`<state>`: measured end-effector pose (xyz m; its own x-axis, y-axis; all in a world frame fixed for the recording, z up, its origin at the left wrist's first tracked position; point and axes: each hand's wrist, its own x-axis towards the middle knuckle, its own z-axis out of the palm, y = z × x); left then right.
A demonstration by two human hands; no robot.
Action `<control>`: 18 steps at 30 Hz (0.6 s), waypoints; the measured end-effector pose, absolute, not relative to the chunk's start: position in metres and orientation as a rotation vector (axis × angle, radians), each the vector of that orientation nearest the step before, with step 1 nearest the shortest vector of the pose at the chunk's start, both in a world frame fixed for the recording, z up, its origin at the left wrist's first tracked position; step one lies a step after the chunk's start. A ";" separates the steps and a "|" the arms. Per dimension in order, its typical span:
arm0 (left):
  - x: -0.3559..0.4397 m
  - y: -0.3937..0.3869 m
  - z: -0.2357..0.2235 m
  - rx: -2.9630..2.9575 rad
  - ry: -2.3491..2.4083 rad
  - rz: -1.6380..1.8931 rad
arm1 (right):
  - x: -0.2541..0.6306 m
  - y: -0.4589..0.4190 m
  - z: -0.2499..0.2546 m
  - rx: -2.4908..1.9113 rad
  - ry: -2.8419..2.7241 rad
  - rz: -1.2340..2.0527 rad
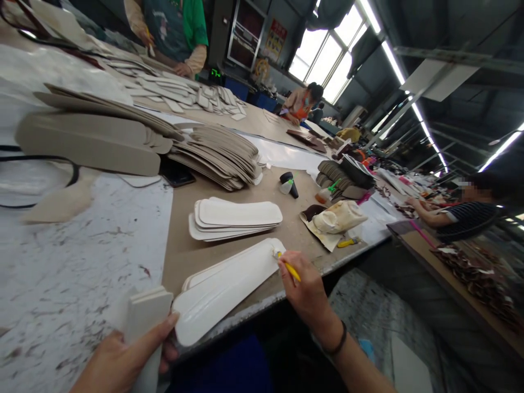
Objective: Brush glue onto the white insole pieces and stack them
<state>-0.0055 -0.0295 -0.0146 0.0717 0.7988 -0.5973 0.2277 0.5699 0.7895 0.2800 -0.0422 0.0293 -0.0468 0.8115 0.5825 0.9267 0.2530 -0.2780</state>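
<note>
My right hand (303, 284) grips a small brush (291, 268) by its yellow handle. The bristles touch the far end of a long white panel (229, 289) with rounded ends, which looks glossy and wet. More white pieces lie partly under that panel. My left hand (131, 349) is closed around a few narrow white strips (149, 305), and its thumb reaches to the panel's near end. Just beyond lies a short stack of white rounded panels (237, 215). To the right, a glue-stained white container (339, 217) sits on a scrap, beside a second yellow-handled brush (349, 242).
Stacked grey-brown panels (216, 153) stand at the back left near a dark phone (178, 174). Small bottles (289, 185) with green tips stand behind the container. The table edge (262, 299) runs close to me. Co-workers (172, 33) are at other tables.
</note>
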 end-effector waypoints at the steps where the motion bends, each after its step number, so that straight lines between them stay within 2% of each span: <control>1: -0.005 -0.030 -0.016 0.917 1.480 0.545 | 0.272 -0.045 0.030 -1.553 -1.905 -0.206; 8: -0.009 -0.028 -0.020 0.797 1.532 0.618 | 0.204 -0.072 0.049 -1.217 -1.758 0.462; 14: -0.015 -0.040 0.027 0.548 1.326 0.874 | 0.187 -0.055 0.049 -1.293 -1.566 0.857; 18: -0.011 -0.046 0.050 0.538 1.201 0.811 | 0.160 -0.033 0.048 -1.301 -1.605 1.146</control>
